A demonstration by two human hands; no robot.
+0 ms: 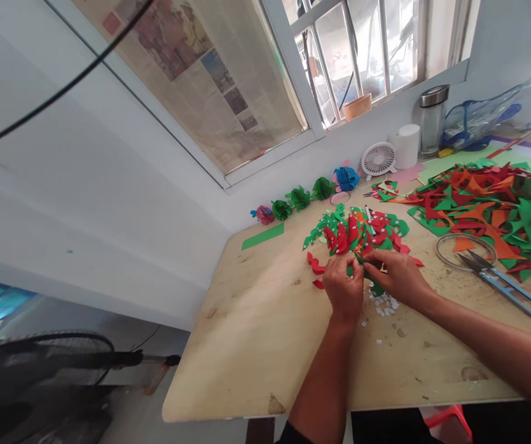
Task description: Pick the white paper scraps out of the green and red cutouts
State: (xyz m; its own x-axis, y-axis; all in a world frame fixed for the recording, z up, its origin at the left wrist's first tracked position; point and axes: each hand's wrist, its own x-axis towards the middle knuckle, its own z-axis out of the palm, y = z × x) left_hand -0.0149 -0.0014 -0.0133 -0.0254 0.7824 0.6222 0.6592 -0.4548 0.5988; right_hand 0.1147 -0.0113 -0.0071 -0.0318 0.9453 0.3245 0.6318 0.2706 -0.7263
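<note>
My left hand (345, 285) and my right hand (397, 276) meet above the table, fingers pinched together on a small green paper piece (359, 259), mostly covered by the fingers. Just beyond them lies a pile of red and green cut paper shapes (349, 233), many with small white squares on them. Red curved paper strips (315, 264) rest to the left of my left hand. Under my right hand, small white squares (384, 304) are scattered on the wood.
Blue-handled scissors (508, 287) lie on the right, their tips over a ring of tape (445, 251). Behind is a large heap of paper scraps (501, 209). Along the wall stand folded paper figures (300, 198), a small white fan (378, 159) and a glass bottle (432, 126).
</note>
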